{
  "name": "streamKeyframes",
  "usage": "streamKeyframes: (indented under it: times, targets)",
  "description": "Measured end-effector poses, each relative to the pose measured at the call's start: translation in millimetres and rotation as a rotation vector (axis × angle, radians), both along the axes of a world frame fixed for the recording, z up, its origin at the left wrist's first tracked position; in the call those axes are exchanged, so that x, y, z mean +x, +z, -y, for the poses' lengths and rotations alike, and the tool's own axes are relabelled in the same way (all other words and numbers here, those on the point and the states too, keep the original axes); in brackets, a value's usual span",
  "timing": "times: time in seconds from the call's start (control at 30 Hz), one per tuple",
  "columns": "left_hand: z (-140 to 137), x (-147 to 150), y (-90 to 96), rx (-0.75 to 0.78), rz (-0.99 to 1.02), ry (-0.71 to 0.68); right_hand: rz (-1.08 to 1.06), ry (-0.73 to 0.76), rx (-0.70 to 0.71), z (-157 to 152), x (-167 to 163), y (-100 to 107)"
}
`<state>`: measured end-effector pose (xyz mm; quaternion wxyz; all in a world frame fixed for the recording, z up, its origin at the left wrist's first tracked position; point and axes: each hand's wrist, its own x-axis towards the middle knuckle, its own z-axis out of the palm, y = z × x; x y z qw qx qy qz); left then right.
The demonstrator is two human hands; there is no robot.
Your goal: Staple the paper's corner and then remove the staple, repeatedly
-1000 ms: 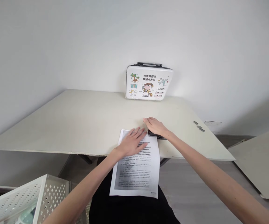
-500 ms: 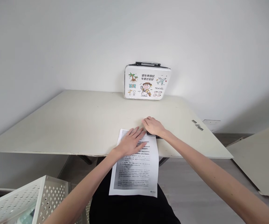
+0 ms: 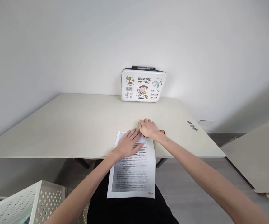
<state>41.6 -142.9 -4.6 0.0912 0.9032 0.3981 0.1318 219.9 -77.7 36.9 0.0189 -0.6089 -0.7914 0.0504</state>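
Printed sheets of paper (image 3: 134, 174) lie at the table's front edge, their lower part hanging over it above my lap. My left hand (image 3: 128, 144) rests flat on the upper part of the paper with its fingers spread. At the top right corner of the paper, my right hand (image 3: 148, 128) is closed over a black and orange stapler (image 3: 162, 132). Most of the stapler is hidden under the hand; its orange end shows to the right of the wrist. The two hands are close together, near the fingertips of the left.
A white case (image 3: 143, 85) with cartoon prints stands on the table (image 3: 78, 124) against the wall. Small grey strips (image 3: 192, 125) are at the table's right side. A white perforated basket (image 3: 50, 196) stands at lower left, and a pale panel (image 3: 257, 155) at right.
My right hand has tilted and shifted slightly, and the stapler's orange end now shows beside the wrist. My left hand stays flat on the paper. The whole view has shifted a little.
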Motion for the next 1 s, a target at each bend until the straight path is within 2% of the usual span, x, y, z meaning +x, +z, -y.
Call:
streamKeyframes:
  times: [0.3,0.43,0.57,0.63,0.8,0.9,1.0]
  targets:
    - [-1,-2,-2.2,0.018,0.010,0.006,-0.036,0.002,0.046,4,-6,0]
    - [1,-2,-1.0,0.008,0.007,0.014,-0.105,0.017,0.080,6,5,9]
    - [0,-3,-2.5,0.027,0.003,0.013,-0.212,-0.025,0.155,23,26,11]
    - [-1,-4,-3.4,0.037,0.005,0.003,-0.289,-0.005,0.184,36,39,5]
    - [-4,-18,1.6,0.015,-0.027,0.025,-0.410,0.161,0.234,63,78,-20]
    - [-5,-31,7.1,-0.001,-0.054,0.033,-0.484,0.103,0.244,71,101,-34]
    - [-8,-42,11.3,0.010,-0.051,0.034,-0.575,-0.005,0.187,78,116,-44]
